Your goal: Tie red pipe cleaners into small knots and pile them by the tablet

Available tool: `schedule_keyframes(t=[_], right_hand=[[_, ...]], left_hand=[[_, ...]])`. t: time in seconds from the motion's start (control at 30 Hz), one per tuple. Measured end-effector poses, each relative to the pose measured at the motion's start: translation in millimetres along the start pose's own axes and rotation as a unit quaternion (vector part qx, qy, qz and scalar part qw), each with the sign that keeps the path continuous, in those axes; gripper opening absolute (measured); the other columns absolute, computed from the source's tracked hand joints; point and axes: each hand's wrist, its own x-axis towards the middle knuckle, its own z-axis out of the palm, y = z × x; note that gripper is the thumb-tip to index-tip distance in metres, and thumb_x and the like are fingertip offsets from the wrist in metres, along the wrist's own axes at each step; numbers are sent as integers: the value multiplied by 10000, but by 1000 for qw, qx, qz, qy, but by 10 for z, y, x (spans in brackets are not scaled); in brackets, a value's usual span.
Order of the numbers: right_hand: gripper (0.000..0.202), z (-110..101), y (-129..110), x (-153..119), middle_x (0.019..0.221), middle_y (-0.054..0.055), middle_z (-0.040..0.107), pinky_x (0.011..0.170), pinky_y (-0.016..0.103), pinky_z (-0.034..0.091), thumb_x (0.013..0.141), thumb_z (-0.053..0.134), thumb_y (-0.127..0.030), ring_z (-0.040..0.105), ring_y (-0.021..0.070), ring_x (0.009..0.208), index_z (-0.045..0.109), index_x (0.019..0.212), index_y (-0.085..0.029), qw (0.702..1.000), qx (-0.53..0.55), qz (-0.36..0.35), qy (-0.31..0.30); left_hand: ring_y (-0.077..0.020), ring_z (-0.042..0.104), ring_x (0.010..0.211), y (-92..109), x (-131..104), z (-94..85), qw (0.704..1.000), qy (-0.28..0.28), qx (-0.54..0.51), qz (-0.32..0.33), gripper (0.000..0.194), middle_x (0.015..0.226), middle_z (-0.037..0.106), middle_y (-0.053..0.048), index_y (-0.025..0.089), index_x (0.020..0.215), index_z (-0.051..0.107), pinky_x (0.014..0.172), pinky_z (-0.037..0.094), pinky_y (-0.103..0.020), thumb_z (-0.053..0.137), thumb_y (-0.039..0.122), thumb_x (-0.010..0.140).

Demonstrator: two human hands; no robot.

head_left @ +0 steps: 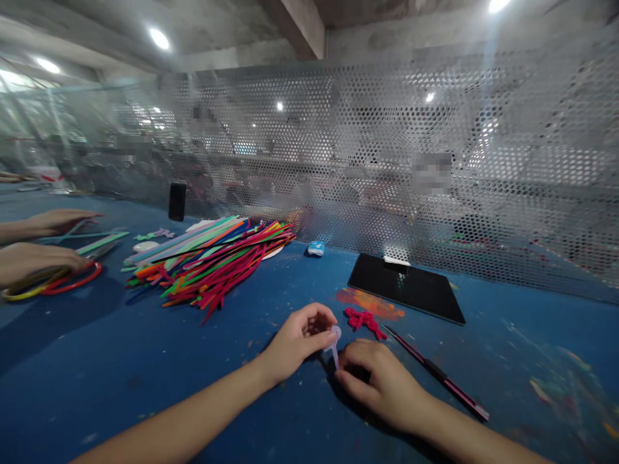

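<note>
A pale lilac pipe cleaner [335, 354] with a small loop at its top stands between my two hands. My left hand [304, 335] pinches it near the loop, thumb against the curled fingers. Lower down, my right hand [374, 380] has thumb and forefinger closed around its bottom end, close to the blue table. Just beyond my right hand lies a twisted piece of red pipe cleaner [363, 321]. Tweezers [435, 370], slim with pinkish arms and a dark middle, rest to the right of that hand.
Many coloured pipe cleaners [217, 258] lie heaped at left centre. A black tablet [406, 290], a small blue-and-white object [316, 248] and a phone [177, 201] sit near the perforated metal screen [358, 161]. At far left, another person's hands [43, 258] hold red-and-yellow-handled scissors [72, 280].
</note>
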Motion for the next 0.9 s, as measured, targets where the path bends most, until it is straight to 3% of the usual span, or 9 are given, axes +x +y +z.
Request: schedule_keyframes(t=[0.37, 0.6, 0.77, 0.9], right_hand=[[105, -1, -8, -11, 701, -3, 597, 612, 222, 366, 810, 487, -182, 523, 124, 644, 568, 743, -185, 1000, -5, 5, 2], [130, 10, -55, -27, 728, 21, 613, 619, 248, 375, 827, 472, -227, 536, 150, 674, 586, 777, -191, 996, -92, -2, -7], [191, -183, -8, -155, 761, 44, 606, 641, 318, 405, 836, 461, -349, 546, 204, 717, 586, 845, -205, 968, -241, 44, 46], [309, -406, 301, -451, 900, 96, 590, 698, 374, 433, 814, 483, -393, 545, 257, 836, 550, 1022, -175, 924, -341, 123, 121]], left_hand=[[-117, 493, 733, 10, -13, 21, 998, 0, 67, 9, 131, 776, 532, 16, 177, 848, 531, 674, 395, -231, 556, 207, 723], [-118, 480, 683, 37, -29, 27, 993, -13, 120, 12, 199, 758, 541, 1, 162, 855, 587, 625, 376, -219, 454, 128, 710], [-132, 499, 677, 40, -25, 19, 989, -1, 145, 11, 155, 734, 549, -7, 147, 782, 598, 630, 383, -229, 455, 145, 720], [-134, 511, 674, 37, -33, 28, 981, -22, 193, 27, 171, 737, 549, -7, 157, 767, 615, 618, 389, -228, 457, 131, 708]])
